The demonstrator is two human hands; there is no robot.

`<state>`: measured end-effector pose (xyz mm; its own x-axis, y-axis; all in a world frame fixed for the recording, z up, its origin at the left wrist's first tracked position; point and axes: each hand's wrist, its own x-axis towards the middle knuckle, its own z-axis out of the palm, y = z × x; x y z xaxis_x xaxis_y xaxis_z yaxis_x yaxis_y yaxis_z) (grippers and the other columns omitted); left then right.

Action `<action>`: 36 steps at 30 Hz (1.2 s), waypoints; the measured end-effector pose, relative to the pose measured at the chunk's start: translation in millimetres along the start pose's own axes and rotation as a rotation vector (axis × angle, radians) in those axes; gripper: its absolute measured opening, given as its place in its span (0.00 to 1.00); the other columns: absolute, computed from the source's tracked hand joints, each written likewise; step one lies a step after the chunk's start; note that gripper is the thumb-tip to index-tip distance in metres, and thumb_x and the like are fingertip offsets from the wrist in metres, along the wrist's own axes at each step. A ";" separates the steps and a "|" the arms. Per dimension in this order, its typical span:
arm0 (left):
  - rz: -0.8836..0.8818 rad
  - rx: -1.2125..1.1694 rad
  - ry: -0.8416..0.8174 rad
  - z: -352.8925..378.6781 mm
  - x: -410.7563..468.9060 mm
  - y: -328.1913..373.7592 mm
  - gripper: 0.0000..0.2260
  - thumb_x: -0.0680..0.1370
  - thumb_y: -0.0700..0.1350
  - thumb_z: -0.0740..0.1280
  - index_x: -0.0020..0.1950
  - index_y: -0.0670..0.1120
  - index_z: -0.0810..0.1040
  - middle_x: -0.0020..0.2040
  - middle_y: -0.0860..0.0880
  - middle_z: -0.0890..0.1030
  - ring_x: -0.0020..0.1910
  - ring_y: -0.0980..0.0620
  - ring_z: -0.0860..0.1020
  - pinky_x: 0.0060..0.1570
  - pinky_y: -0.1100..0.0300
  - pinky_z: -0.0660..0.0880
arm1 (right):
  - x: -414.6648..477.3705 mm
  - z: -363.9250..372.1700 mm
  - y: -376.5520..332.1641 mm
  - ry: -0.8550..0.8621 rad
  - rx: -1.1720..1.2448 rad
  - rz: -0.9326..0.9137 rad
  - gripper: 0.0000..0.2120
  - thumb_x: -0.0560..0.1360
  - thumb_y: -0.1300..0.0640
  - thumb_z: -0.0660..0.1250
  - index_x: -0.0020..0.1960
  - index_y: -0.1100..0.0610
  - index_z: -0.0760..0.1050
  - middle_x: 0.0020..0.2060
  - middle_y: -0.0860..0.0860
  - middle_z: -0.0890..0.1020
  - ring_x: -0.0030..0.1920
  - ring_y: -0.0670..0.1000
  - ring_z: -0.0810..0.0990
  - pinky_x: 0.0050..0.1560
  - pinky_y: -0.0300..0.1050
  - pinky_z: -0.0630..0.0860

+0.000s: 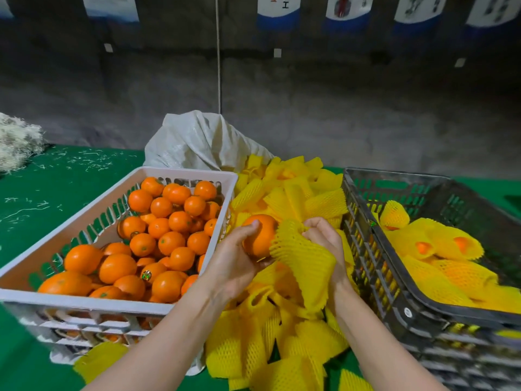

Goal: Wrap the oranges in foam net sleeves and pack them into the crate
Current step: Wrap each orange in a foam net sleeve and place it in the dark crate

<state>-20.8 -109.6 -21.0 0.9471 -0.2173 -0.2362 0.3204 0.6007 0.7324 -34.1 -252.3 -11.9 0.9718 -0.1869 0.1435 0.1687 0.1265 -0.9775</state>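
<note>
My left hand (235, 258) grips a bare orange (260, 235) above a pile of yellow foam net sleeves (287, 193). My right hand (324, 238) holds one yellow sleeve (303, 258), its open end pressed against the orange's right side. To the left stands a white crate (118, 193) full of unwrapped oranges (169, 221). A black crate (394, 292) on the right holds several oranges wrapped in sleeves (439, 249).
A white woven sack (197, 142) lies behind the sleeve pile. The green table cover (56, 176) carries scattered pale shreds, with a heap of white shredded material (17, 142) at the far left. A grey wall rises behind.
</note>
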 end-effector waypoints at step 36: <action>0.030 -0.172 -0.059 27.8 -6.0 -31.0 0.18 0.66 0.55 0.69 0.49 0.45 0.82 0.42 0.42 0.85 0.39 0.45 0.84 0.36 0.53 0.79 | 9.7 -4.1 2.5 0.030 0.061 0.048 0.11 0.77 0.54 0.64 0.42 0.62 0.70 0.38 0.58 0.70 0.41 0.53 0.68 0.40 0.48 0.65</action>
<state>-36.8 -148.3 -24.6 0.9553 -0.2387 -0.1744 0.2950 0.7295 0.6171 -24.9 -257.7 -13.6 0.9739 -0.2080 0.0913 0.1327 0.1949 -0.9718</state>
